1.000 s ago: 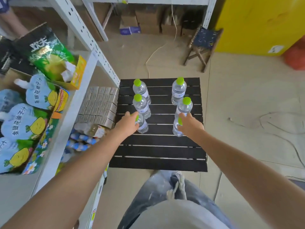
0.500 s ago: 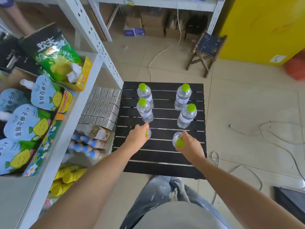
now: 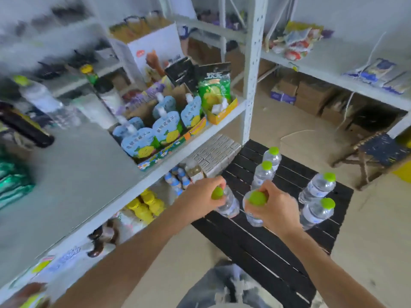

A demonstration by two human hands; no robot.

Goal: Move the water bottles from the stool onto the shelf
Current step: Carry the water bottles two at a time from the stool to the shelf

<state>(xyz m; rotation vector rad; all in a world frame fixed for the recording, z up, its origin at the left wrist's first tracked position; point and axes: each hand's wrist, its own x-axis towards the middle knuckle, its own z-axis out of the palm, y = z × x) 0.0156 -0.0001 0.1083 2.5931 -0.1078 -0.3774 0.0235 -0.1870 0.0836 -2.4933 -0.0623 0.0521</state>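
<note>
Two water bottles (image 3: 229, 205) gripped by caps, above black stool (image 3: 278, 252).

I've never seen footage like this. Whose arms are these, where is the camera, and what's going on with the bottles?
There is no machine here. A person wears a wide-angle camera on the head, so you look down along their own bare arms. The left hand grips one green-capped water bottle near its cap, and the right hand grips another bottle. Four more bottles stand upright on the black slatted stool, for example this one. To the left is a grey metal shelf, with blue drink pouches in a box; that side is blurred.
</note>
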